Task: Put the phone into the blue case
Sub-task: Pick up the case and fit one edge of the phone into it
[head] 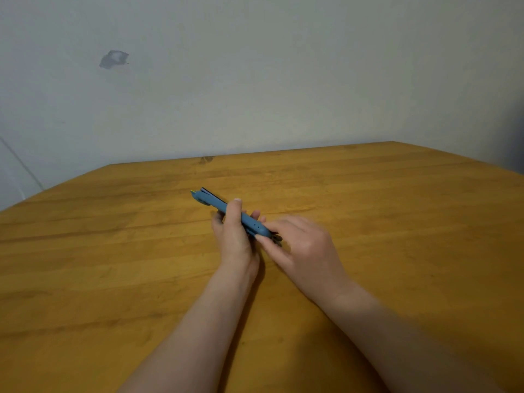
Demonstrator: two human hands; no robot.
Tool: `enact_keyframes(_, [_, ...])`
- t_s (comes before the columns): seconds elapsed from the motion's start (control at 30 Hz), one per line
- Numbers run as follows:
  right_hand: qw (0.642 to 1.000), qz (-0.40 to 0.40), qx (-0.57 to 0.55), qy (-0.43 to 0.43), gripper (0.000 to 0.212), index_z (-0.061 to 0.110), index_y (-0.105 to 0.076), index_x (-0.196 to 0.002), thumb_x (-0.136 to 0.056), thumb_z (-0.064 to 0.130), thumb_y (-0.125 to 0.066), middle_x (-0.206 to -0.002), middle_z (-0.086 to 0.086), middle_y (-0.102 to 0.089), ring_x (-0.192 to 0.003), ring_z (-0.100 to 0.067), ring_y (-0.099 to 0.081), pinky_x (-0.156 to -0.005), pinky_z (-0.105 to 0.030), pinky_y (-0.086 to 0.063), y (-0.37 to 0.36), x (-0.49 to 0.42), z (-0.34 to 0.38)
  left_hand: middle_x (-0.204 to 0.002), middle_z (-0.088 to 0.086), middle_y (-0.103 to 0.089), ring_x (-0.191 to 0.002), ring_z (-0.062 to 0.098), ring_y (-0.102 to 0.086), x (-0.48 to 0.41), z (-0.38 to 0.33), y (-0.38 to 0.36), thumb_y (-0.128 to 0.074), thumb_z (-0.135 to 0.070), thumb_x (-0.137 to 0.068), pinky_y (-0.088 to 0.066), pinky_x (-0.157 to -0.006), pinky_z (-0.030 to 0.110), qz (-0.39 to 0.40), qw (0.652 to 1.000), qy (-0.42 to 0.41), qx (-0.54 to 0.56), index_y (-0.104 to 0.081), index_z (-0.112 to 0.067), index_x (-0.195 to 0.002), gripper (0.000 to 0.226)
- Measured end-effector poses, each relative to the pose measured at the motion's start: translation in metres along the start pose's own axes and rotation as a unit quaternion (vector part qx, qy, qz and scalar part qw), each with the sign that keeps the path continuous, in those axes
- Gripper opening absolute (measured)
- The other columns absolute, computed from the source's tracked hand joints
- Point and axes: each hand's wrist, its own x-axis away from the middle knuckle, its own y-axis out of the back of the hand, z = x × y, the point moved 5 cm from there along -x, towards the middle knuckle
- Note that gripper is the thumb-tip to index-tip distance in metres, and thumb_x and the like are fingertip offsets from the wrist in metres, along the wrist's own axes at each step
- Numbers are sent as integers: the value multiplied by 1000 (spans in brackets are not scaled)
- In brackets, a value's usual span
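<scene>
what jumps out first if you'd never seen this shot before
The eye lands on the blue case, held edge-on above the middle of the wooden table, with a dark sliver of the phone showing along its far end. The left hand grips its middle while the right hand pinches its near end. After that, a grey patch on the pale wall at upper left stands out.
</scene>
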Motion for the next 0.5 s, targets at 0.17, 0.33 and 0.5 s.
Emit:
enact_keyframes(0.17, [984, -4, -127, -128, 19, 10, -76, -96, -78, 14, -80, -92, 0, -74, -87, -11, -68, -78, -33, -55, -3, -2, -10, -97, 11, -51, -86, 22, -60, 0, -3, -2, -65, -31, -89, -52, -91, 46, 29, 1000, -2, 7, -48, -12, -121, 41])
enact_keyframes(0.33, [963, -5, -194, -186, 21, 19, -75, -92, -73, 17, -83, -89, 6, -73, -87, -6, -67, -80, -22, -53, -5, -1, -17, -100, 12, -53, -84, 21, -60, 0, -5, -4, -68, -34, -88, -47, -101, 51, 45, 999, -19, -8, -44, -14, -135, 57])
enact_keyframes(0.5, [927, 48, -264, -263, 30, 41, -68, -84, -63, 34, -88, -90, 16, -71, -88, -3, -67, -77, -18, -53, -17, 3, -25, -101, 12, -56, -84, 22, -62, -1, -7, -1, -70, -32, -87, -50, -96, 50, 25, 999, -30, -21, -42, -15, -139, 62])
